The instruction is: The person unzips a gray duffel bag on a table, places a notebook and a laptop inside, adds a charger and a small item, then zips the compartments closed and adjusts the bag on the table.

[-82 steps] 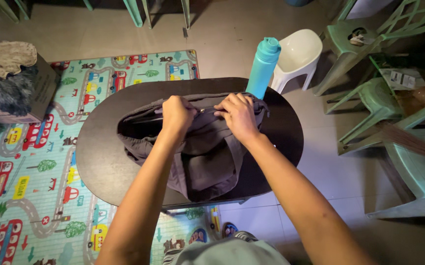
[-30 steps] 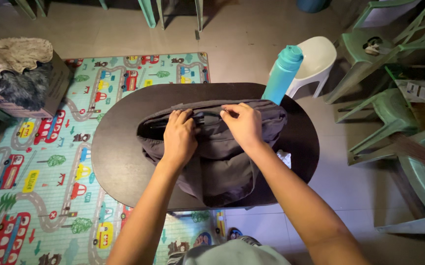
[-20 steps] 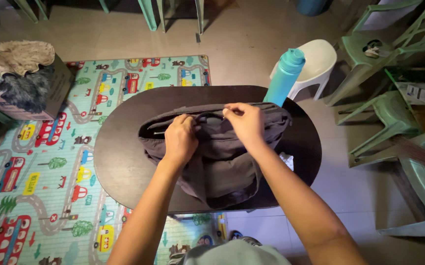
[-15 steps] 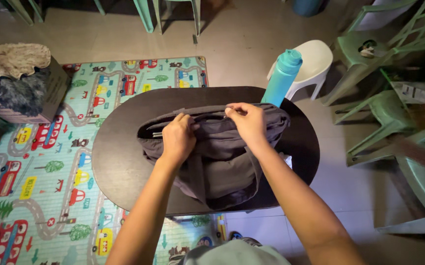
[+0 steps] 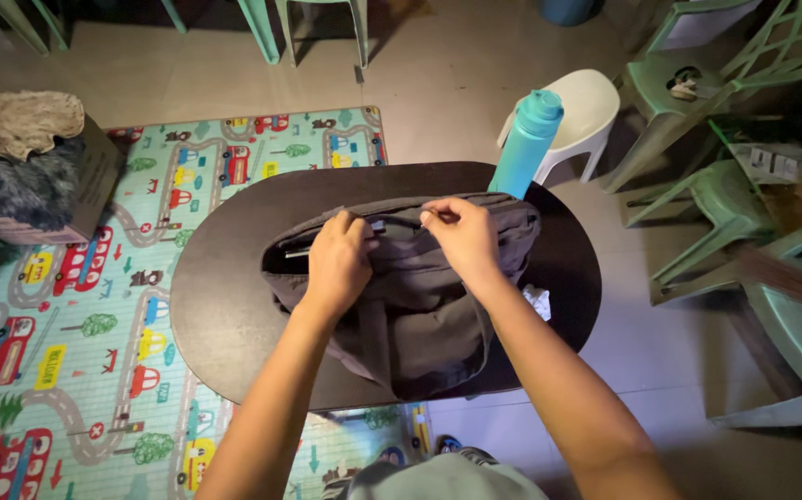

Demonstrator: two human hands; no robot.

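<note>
Left hand curled shut, gripping the top edge of a dark grey bag, right hand pinching its zipper pull, oval black bench, teal bottle just behind

1 brown cardboard box stands far out beyond the left hand; 1 white printed label lies well off past the right hand.
</note>
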